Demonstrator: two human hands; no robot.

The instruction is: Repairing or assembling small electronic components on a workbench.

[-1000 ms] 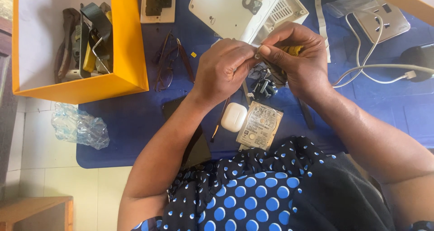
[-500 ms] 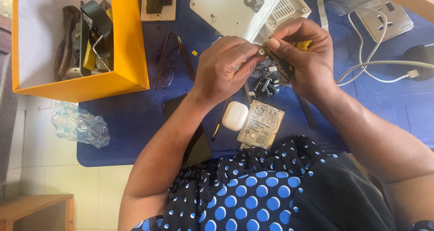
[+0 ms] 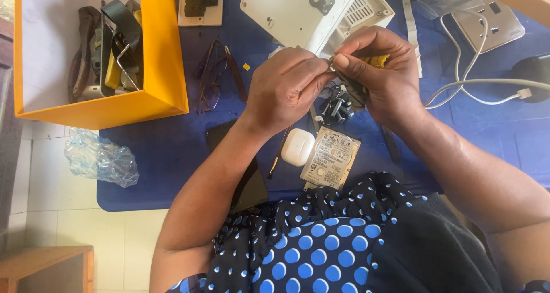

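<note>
Since a second ago you brought both hands closer: your left hand (image 3: 286,89) and right hand (image 3: 381,78) pinched fingers on a small dark part (image 3: 344,81), possibly wire. The hard drive (image 3: 330,158) by the table's near edge stayed untouched.

Two hands, the left hand (image 3: 285,86) and right hand (image 3: 382,74), meet at upper centre. One yellow box (image 3: 163,69) sits upper left. One hard drive (image 3: 330,157) and one white earbud case (image 3: 297,147) lie at centre. One pair of glasses (image 3: 215,75), one crumpled plastic bag (image 3: 100,158) at left.
</note>
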